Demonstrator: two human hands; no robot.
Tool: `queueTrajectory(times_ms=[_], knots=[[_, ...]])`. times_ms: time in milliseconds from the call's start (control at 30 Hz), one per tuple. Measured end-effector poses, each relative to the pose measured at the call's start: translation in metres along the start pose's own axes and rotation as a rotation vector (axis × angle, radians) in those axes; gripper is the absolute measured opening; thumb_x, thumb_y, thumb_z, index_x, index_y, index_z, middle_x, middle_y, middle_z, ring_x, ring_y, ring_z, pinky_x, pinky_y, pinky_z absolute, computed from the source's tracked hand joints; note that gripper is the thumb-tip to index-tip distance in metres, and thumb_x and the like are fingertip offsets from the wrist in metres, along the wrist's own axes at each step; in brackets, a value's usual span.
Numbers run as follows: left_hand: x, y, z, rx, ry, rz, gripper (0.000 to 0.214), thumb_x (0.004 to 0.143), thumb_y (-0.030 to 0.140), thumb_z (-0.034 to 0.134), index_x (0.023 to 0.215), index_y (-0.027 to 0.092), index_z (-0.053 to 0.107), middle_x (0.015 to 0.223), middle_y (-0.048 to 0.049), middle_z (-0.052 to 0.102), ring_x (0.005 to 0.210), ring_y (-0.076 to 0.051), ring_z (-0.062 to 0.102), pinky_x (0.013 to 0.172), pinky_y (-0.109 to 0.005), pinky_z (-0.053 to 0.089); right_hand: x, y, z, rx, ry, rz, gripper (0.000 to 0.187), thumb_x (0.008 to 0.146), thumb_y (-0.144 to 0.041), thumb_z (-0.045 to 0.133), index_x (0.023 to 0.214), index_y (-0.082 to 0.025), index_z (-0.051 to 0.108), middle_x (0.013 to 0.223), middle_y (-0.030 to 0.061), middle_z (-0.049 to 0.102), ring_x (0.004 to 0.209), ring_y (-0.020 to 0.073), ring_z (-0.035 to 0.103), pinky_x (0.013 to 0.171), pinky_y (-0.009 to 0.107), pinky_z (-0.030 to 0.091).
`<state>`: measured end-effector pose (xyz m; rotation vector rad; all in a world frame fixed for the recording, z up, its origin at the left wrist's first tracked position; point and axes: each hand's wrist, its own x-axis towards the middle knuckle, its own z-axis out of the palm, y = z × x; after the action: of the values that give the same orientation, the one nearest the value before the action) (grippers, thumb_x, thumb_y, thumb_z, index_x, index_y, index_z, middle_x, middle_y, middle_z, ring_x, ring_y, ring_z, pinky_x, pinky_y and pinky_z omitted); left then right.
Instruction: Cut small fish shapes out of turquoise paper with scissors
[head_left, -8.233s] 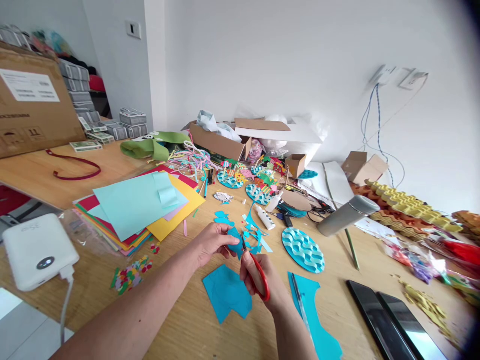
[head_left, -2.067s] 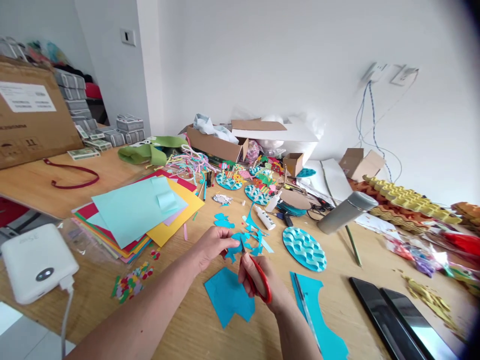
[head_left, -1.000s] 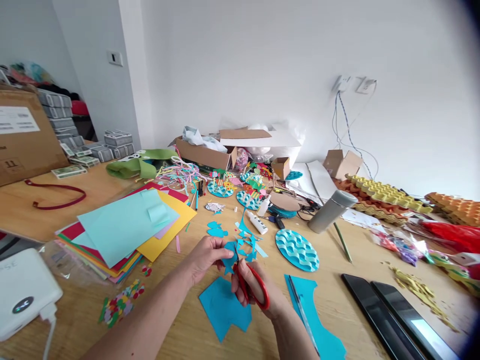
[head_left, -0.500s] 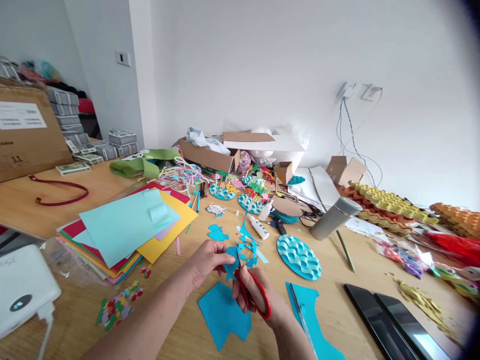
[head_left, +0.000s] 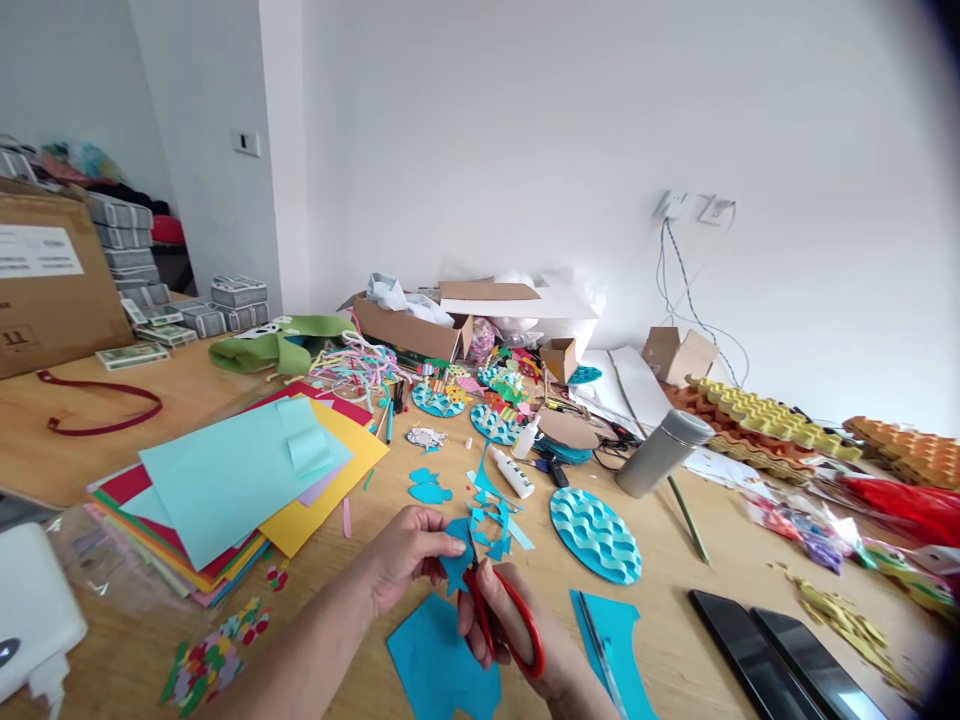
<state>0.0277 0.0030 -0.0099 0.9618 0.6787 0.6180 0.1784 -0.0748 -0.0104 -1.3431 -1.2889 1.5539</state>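
My left hand (head_left: 406, 553) pinches a small blue paper cutout (head_left: 456, 558) just above the wooden table (head_left: 697, 600). My right hand (head_left: 510, 632) grips red-handled scissors (head_left: 508, 620), their blades meeting the cutout's edge. Under both hands lies a larger blue paper sheet (head_left: 439, 672). Blue paper scraps (head_left: 493, 520) are scattered just beyond the hands. Another cut blue sheet (head_left: 611, 640) with a pen on it lies to the right.
A stack of coloured paper (head_left: 240, 475) lies at left, a blue wave-pattern disc (head_left: 595, 520) and a glue bottle (head_left: 514, 472) ahead. A grey flask (head_left: 664, 453), two dark tablets (head_left: 780, 655), cardboard boxes (head_left: 420, 325) and a white power bank (head_left: 34, 610) are around.
The view has tilted and shifted, so the hands sit lower in the picture. The cutout has been turned in my left hand while the scissors keep working along its edge.
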Motion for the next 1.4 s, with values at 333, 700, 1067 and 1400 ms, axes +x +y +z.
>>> queueTrajectory(times_ms=[333,700,1067,1400], knots=[[0.0015,-0.0015,-0.0002,0.006,0.003,0.022,0.022,0.060,0.030,0.073,0.064,0.013,0.059,0.056,0.0005,0.058,0.049,-0.009,0.048,0.048,-0.022,0.032,-0.0009,-0.0020,-0.0004,-0.071,0.014,-0.015,0.071,0.077,-0.081,0.036,0.058,-0.016,0.057,0.043,-0.0001,0.048,0.035,0.0077,0.038,0.037,0.022,0.025],[-0.0028,0.0050,0.0049,0.043,0.036,0.007,0.025,0.057,0.032,0.073,0.062,0.013,0.058,0.055,0.0000,0.059,0.049,-0.009,0.048,0.049,-0.022,0.032,-0.0030,-0.0064,-0.0005,-0.079,0.024,-0.009,0.069,0.077,-0.080,0.039,0.056,-0.017,0.057,0.042,-0.0001,0.046,0.035,0.0080,0.037,0.038,0.023,0.024],[0.0007,-0.0024,0.0006,0.027,0.022,0.034,0.027,0.058,0.034,0.075,0.063,0.013,0.058,0.056,-0.0007,0.060,0.049,-0.010,0.050,0.048,-0.023,0.032,-0.0025,-0.0066,0.0016,-0.086,0.047,0.017,0.072,0.072,-0.085,0.037,0.055,-0.017,0.055,0.041,-0.0007,0.045,0.034,0.0078,0.037,0.037,0.022,0.021],[-0.0003,-0.0001,-0.0003,0.033,0.011,0.039,0.024,0.059,0.031,0.075,0.063,0.013,0.059,0.057,-0.0006,0.060,0.051,-0.010,0.050,0.049,-0.022,0.033,-0.0019,-0.0052,-0.0006,-0.082,0.001,-0.028,0.071,0.077,-0.081,0.037,0.058,-0.016,0.057,0.041,-0.0004,0.047,0.034,0.0075,0.036,0.037,0.023,0.022]])
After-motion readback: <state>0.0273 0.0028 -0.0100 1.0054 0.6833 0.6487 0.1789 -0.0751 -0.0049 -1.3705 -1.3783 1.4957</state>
